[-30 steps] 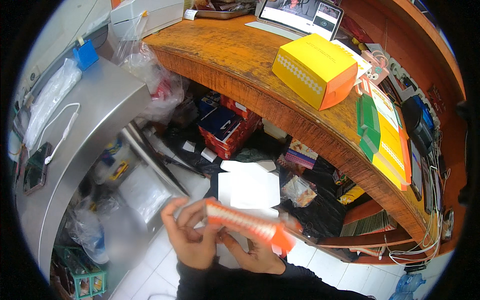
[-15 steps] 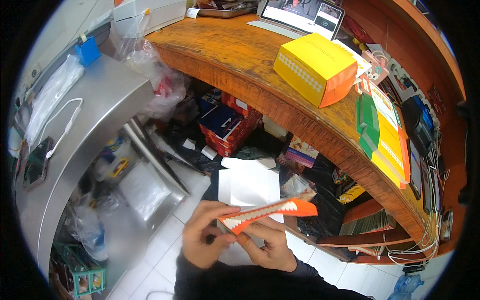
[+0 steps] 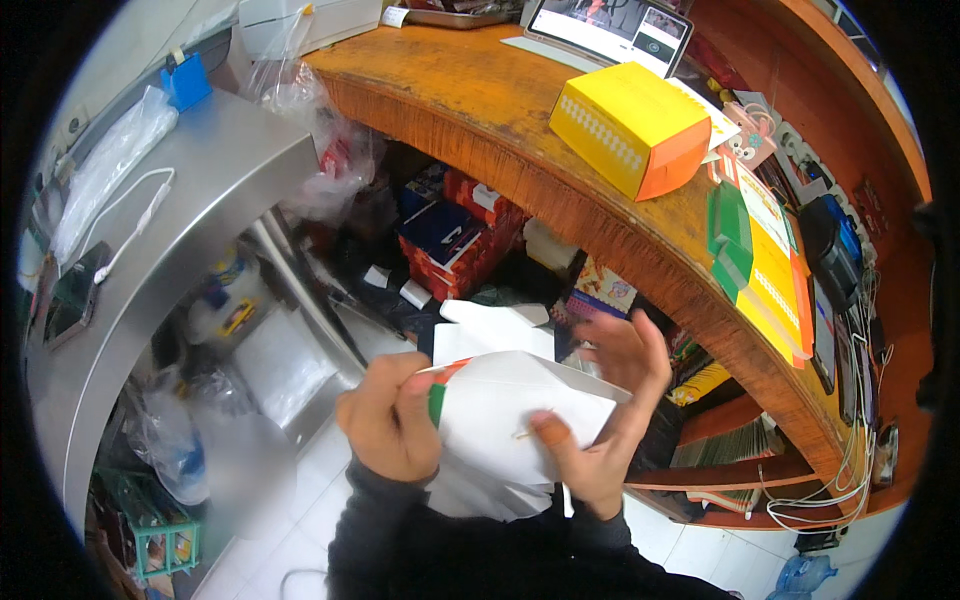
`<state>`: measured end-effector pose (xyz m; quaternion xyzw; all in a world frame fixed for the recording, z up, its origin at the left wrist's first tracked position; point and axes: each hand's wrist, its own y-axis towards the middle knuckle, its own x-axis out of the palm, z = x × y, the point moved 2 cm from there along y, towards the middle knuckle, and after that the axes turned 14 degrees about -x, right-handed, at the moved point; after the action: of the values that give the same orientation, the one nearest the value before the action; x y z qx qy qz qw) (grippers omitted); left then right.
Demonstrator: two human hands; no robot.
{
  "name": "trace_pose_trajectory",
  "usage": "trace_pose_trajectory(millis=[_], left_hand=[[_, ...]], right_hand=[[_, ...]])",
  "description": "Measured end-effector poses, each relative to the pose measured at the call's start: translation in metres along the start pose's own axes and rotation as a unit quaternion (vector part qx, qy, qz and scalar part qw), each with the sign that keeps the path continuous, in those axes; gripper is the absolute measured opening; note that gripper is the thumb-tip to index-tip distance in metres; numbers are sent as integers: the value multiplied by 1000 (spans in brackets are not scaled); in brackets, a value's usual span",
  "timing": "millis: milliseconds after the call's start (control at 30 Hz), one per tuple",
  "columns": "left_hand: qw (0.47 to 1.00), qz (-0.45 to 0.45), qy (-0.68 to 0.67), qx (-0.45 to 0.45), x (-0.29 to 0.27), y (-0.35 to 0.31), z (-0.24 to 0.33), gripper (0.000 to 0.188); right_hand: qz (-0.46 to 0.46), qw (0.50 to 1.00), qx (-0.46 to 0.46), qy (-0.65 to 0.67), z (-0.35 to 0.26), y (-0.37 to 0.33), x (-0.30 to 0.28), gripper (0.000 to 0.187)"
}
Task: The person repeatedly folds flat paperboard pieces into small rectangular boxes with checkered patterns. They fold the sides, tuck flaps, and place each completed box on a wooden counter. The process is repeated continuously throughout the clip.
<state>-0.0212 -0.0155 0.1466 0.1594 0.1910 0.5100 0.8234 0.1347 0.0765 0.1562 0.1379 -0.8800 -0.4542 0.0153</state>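
A folding cardboard box (image 3: 500,400), partly shaped, is in front of me with its white inside facing up. Bits of orange and green outer print show at its left edge. My left hand (image 3: 393,425) is closed on that left edge, thumb pressed over the card. At the other side, my right hand (image 3: 612,425) has its fingers spread beyond the box's right edge, and its thumb touches the white panel. The fingertips are a little blurred. Just behind lies a white card sheet with flaps (image 3: 490,338), its lower part hidden by the box.
A yellow and orange assembled box (image 3: 630,130) stands on the wooden counter (image 3: 420,90). Flat green and yellow cartons (image 3: 765,290) lie to its right, near cables. A tablet (image 3: 610,35) stands behind. On the left is a metal table (image 3: 230,160) with a phone (image 3: 75,300).
The card in my hands has turned from an orange, toothed-print edge to its broad white inside. My right hand has moved right and opened its fingers; my left still grips.
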Motion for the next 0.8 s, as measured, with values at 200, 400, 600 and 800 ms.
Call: trace_pose_trajectory(millis=[200, 400, 600, 800], left_hand=[[996, 14, -50, -66, 9, 7, -9, 12], [999, -5, 34, -30, 0, 1, 9, 27], [937, -277, -161, -142, 1, -6, 15, 26], [940, -227, -208, -148, 10, -7, 13, 19]], right_hand=[[-126, 989, -53, 56, -6, -8, 4, 45], [-67, 984, -160, -29, 12, -6, 10, 33], [-117, 977, -180, 13, 6, -2, 13, 32], [-64, 973, -1, 222, 8, -10, 3, 26]])
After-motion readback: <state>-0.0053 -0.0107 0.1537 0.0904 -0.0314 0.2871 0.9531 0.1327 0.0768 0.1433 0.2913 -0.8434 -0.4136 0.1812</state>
